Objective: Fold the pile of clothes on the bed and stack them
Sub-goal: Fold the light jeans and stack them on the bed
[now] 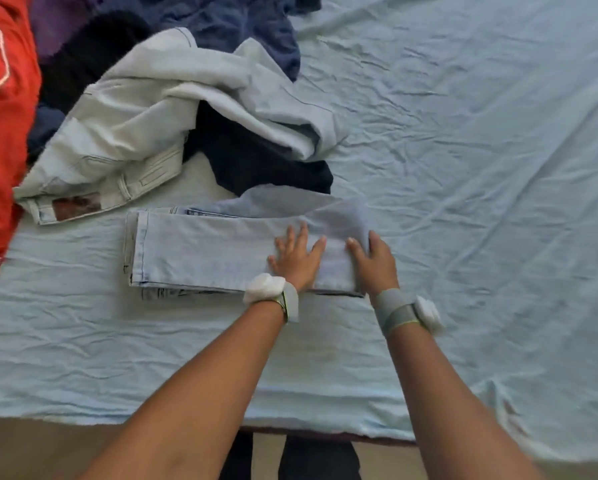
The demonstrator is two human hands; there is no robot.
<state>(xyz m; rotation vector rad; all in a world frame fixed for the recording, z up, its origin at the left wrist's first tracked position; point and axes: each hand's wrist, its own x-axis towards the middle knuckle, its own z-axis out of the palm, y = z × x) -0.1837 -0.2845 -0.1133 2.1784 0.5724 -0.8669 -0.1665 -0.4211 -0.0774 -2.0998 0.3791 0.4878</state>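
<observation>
The light blue jeans (200, 251) are lying folded lengthwise on the bed sheet (463, 168), stretching from centre toward nine o'clock, and both hands are working at their three o'clock end. The left hand (295, 258) is pressing flat on the denim with its fingers straight and spread, gripping nothing. The right hand (373, 261) is sitting at the folded end, thumb on top and fingers seeming to curl over the edge; whether it is truly pinching the cloth cannot be told. The step in hand looks like smoothing or starting the next fold. The risk from here is that the stacked layers are sitting unevenly: hems at nine o'clock are already showing offset edges, so folding across could be skewing the bundle or trapping a ridge. Denim is stiff and may be springing back open once pressure lifts. At eleven o'clock the pale unfolded jeans (124, 140), a dark garment (256, 157) and an orange garment (3, 116) are crowding close, just beside the work, and could be snagging into the fold.
</observation>
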